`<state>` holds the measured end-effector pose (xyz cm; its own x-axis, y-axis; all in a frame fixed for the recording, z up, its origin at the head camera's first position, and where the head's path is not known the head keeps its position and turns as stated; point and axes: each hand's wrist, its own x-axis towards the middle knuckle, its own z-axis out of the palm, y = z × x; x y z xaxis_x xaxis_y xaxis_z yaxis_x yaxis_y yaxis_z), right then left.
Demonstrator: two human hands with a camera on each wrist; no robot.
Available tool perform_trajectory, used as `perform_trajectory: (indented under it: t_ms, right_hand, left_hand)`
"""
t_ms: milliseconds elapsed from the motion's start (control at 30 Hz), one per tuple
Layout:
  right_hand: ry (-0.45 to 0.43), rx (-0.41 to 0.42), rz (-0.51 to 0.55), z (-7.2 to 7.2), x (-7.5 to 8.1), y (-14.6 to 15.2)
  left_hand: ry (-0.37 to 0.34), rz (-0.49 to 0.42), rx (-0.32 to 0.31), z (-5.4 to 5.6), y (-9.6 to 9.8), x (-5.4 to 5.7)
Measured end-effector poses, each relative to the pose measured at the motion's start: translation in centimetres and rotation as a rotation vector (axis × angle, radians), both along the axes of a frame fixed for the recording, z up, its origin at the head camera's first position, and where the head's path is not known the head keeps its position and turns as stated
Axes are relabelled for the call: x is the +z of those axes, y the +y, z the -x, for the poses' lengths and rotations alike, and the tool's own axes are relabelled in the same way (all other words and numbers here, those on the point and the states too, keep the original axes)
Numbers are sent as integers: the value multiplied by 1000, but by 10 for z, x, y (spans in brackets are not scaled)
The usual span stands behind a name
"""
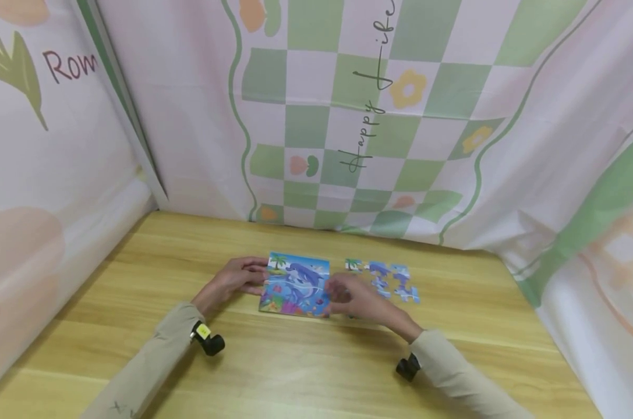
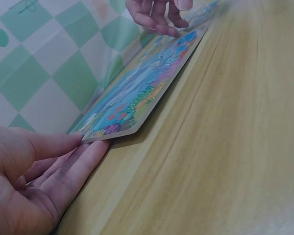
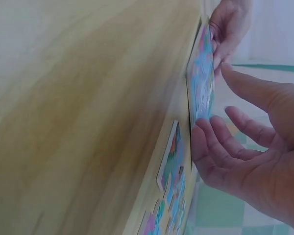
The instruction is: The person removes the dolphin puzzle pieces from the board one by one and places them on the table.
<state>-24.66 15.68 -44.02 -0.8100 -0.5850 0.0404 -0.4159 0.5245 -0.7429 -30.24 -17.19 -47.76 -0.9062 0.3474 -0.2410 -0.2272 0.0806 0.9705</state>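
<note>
A square dolphin picture board (image 1: 295,285) lies on the wooden table in the head view, blue with a palm tree in one corner. At its left edge my left hand (image 1: 237,276) pinches it; the left wrist view shows the thumb (image 2: 59,144) on top and fingers beneath the corner. That edge is tilted slightly up from the table. My right hand (image 1: 360,299) is at the board's right edge, fingers loosely bent and thumb apart, gripping nothing. In the right wrist view its fingertips (image 3: 201,127) overlap the board's near end. Jigsaw pieces (image 1: 402,285) lie to the right, partly hidden behind the right hand.
The wooden table (image 1: 316,372) reaches back to a checkered curtain (image 1: 347,192). Another curtain (image 1: 70,192) hangs along the left side, and white and green cloth (image 1: 562,256) borders the right. Small black cameras (image 1: 211,343) are strapped to both wrists.
</note>
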Motion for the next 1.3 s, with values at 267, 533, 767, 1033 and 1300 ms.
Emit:
perform_trajectory:
  t_ms: [267, 533, 767, 1033, 1300]
  right_hand:
    - [37, 31, -86, -3, 3, -17]
    - [0, -67, -171, 1, 1, -35]
    - [-39, -143, -204, 6, 0, -44]
    - [-94, -195, -212, 8, 2, -46]
    - [-27, -134, -207, 10, 2, -46]
  left_hand:
    - [-21, 20, 16, 1, 1, -2]
    - [3, 13, 5, 3, 0, -3]
    - [7, 10, -19, 2, 0, -3]
    - [4, 27, -4, 2, 1, -1]
    - [-3, 22, -2, 3, 0, -3]
